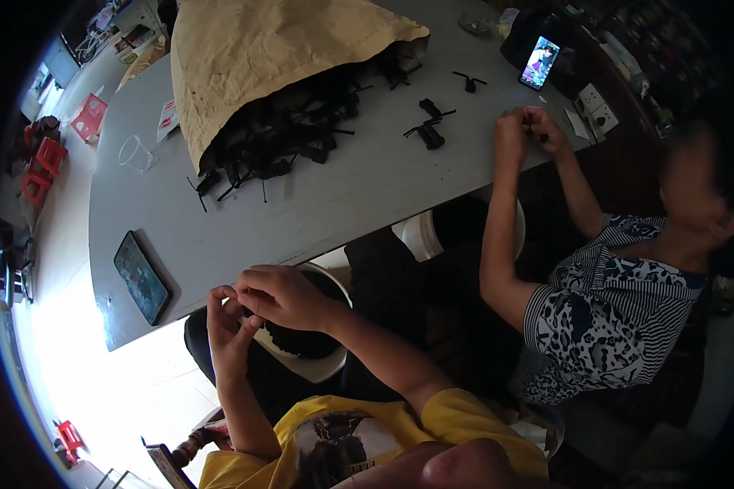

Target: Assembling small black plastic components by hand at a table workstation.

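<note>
My left hand (pixel 230 341) and my right hand (pixel 279 295) meet just off the table's near edge, fingertips pinched together. Whatever small thing they hold is hidden by the fingers. Right beneath them, a white bucket (pixel 328 371) stands between my legs, with a dark mass inside it. On the table, a large brown paper sack (pixel 277 49) lies with its mouth toward me. Small black parts with thin protruding stems (pixel 302 138) spill out of it in a heap. Several more of these parts (pixel 431 134) lie apart to the right of the sack.
A phone (pixel 142 279) lies on the grey table (pixel 342 208) at left, near a clear cup (pixel 135 153). At right a co-worker (pixel 612 301) handles something small and dark, beside a propped lit phone (pixel 540 63). A second white bucket (pixel 420 236) stands below the table edge. Red stools (pixel 45 169) are at far left.
</note>
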Motion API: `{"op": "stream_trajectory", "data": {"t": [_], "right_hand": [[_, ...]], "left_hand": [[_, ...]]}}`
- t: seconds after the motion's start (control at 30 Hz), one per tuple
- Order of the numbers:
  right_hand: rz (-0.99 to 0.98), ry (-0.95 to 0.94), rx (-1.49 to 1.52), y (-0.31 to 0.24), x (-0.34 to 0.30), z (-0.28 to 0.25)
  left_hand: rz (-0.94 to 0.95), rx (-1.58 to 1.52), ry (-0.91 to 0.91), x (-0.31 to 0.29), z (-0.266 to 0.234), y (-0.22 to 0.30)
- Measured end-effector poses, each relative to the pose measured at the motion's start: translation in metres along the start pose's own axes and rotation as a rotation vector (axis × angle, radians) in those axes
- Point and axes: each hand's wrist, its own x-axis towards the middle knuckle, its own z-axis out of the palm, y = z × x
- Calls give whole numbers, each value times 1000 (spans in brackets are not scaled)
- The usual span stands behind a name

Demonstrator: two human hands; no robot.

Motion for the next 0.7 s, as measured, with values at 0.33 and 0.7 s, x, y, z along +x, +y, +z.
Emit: {"op": "stream_trajectory", "data": {"t": [0.33,0.7], "right_hand": [[40,4,70,-8,-1,4],[17,29,110,-10,-1,8]], "left_hand": [[-13,-84,80,-4,-1,-2],[-22,-444,68,-7,-11,-16]]}}
